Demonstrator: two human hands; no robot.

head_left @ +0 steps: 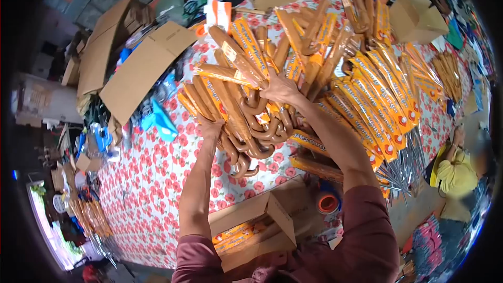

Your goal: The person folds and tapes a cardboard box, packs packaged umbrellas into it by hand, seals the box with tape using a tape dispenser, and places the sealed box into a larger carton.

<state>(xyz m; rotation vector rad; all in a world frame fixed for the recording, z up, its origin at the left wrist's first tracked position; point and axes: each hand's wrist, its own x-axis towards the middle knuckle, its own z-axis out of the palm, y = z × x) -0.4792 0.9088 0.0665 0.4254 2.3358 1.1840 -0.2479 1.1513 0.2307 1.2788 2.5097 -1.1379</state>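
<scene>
A heap of brown hook-handled sticks [238, 107] in clear and orange printed wrappers lies in front of me, many of the curved ends pointing toward me. At its left side my left hand [211, 127] has its fingers curled around some of these sticks. My right hand [281, 89] reaches over the heap and grips the lower end of a long wrapped stick [236, 55] that slants up to the left. Its fingertips are partly hidden among the wrappers. Beneath the right forearm, more orange packets [361, 107] lie in overlapping rows.
A floral tablecloth [152, 178] covers the table. An open cardboard box [280, 220] with orange packets stands near my body; another carton [419, 18] is at the back right. Cardboard flaps [146, 68] rise at left. Thin metal rods [406, 165] stick out at right, near a person in yellow [456, 173].
</scene>
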